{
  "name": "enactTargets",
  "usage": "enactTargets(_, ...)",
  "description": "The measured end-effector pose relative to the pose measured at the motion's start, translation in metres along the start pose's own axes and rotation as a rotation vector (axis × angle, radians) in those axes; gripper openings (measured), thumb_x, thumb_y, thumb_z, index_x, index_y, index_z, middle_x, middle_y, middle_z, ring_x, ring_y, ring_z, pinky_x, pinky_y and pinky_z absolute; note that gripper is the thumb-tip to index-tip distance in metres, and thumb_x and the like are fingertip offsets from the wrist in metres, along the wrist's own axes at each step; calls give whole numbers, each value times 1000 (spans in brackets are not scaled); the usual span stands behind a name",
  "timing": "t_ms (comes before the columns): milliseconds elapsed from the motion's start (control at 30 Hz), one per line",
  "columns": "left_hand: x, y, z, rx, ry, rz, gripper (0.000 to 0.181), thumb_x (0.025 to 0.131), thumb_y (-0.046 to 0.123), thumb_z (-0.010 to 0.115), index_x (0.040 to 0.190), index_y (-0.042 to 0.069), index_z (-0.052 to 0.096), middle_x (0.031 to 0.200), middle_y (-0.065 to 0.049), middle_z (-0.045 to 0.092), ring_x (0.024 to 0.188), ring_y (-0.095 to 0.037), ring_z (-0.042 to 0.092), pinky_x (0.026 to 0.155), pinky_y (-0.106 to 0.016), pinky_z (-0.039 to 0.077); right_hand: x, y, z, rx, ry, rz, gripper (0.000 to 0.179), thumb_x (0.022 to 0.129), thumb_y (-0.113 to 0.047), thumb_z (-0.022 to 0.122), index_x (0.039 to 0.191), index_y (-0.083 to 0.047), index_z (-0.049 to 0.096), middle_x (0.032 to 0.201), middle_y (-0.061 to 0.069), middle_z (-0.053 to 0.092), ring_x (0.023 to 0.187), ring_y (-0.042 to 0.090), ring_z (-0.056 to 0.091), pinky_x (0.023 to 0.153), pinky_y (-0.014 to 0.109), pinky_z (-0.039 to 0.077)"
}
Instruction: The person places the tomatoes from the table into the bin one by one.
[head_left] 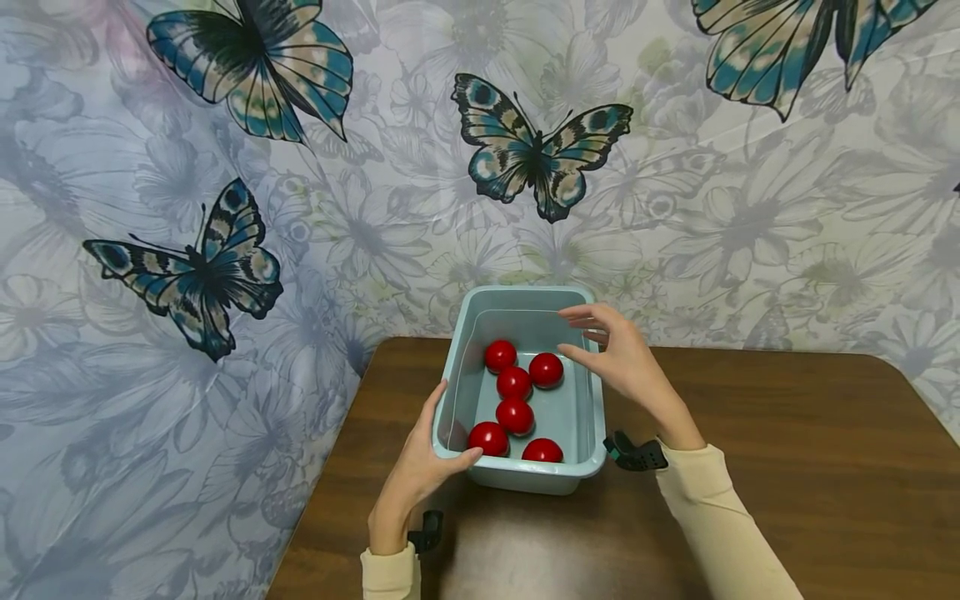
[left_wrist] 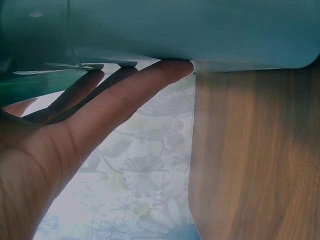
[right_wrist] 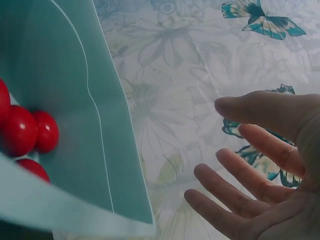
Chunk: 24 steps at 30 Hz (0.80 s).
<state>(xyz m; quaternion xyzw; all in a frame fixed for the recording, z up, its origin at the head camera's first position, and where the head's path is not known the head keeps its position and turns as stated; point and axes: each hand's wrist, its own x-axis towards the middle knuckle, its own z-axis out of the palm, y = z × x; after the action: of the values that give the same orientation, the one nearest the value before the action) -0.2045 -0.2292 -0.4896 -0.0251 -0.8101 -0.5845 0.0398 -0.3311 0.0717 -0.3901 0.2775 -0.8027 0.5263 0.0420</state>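
Observation:
A pale blue-green plastic bin point(head_left: 589, 400) stands on the table and holds several shiny red balls point(head_left: 514, 416). My left hand point(head_left: 420, 458) rests against its front left corner, thumb by the front rim and fingers along the left side. The left wrist view shows straight fingers point(left_wrist: 120, 100) touching the outer wall of the bin point(left_wrist: 200, 30). Over the right rim hovers my right hand point(head_left: 618, 350), fingers spread and nothing held. In the right wrist view that hand point(right_wrist: 270, 175) is apart from the bin wall point(right_wrist: 115, 130).
The brown wooden table point(head_left: 780, 467) extends to the right and in front of the bin. Behind it hangs a floral cloth point(head_left: 390, 225) printed with butterflies. Dark straps with a small device point(head_left: 636, 454) sit at both wrists.

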Motion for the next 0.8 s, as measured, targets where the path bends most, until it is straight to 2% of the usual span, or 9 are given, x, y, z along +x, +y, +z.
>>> enactTargets(200, 1, 0, -1, 4, -5, 9, 107, 82, 26, 88, 167, 24, 21, 162, -19, 37, 135, -48, 48, 104, -61, 50, -5, 4, -14, 19, 64, 3, 44, 93, 1, 77, 134, 3, 63, 134, 22, 63, 125, 41, 62, 103, 51, 53)
enactTargets(300, 3, 0, -1, 6, -7, 13, 108, 82, 27, 88, 167, 23, 21, 162, -20, 37, 135, -49, 49, 104, -61, 51, -10, 7, -24, 15, 120, -17, 42, 93, 1, 76, 133, 3, 64, 131, 21, 63, 123, 38, 63, 101, 36, 55)
enactTargets(367, 4, 0, -1, 4, -9, 13, 108, 82, 26, 88, 167, 22, 21, 162, -20, 37, 135, -48, 49, 104, -61, 51, -14, 13, -32, -3, 154, -35, 40, 94, 1, 75, 132, 3, 65, 129, 20, 63, 122, 29, 64, 100, 25, 54)
enactTargets(400, 4, 0, -1, 2, -10, 13, 108, 82, 26, 88, 167, 22, 21, 162, -20, 37, 135, -48, 49, 104, -61, 51, -17, 15, -36, -24, 167, -40, 39, 95, 1, 75, 132, 3, 65, 129, 20, 63, 122, 29, 64, 100, 24, 54)
enactTargets(467, 6, -1, -1, 0, -15, 13, 108, 83, 26, 88, 167, 23, 21, 162, -19, 37, 134, -47, 50, 104, -61, 51, -22, 22, -45, -102, 199, -69, 38, 95, 2, 74, 132, 2, 65, 129, 20, 63, 121, 30, 63, 101, 31, 55)
enactTargets(600, 6, 2, -5, 42, -32, -12, 109, 84, 28, 87, 168, 22, 18, 163, -17, 34, 136, -45, 48, 106, -61, 49, -33, 37, -57, -369, 291, -183, 46, 90, 8, 76, 134, 1, 64, 126, 25, 58, 113, 46, 59, 94, 63, 50)
enactTargets(700, 2, 16, -13, 192, -48, -60, 113, 86, 36, 86, 169, 19, 10, 165, -17, 27, 140, -43, 44, 110, -61, 45, -37, 48, -63, -568, 370, -287, 57, 84, 8, 80, 137, 0, 61, 130, 30, 54, 113, 52, 55, 88, 71, 43)
enactTargets(767, 1, 34, -18, 336, -41, -33, 115, 88, 38, 85, 169, 14, 7, 165, -20, 23, 142, -43, 42, 113, -62, 42, -38, 54, -66, -643, 406, -344, 61, 83, 3, 81, 140, -1, 58, 137, 30, 52, 122, 54, 53, 94, 75, 40)
enactTargets(800, 3, 43, -19, 404, -26, 12, 113, 89, 37, 85, 168, 11, 8, 164, -21, 23, 142, -43, 42, 113, -62, 42, -38, 56, -68, -674, 418, -364, 60, 86, -3, 79, 142, -2, 56, 140, 30, 50, 129, 54, 50, 98, 77, 38)
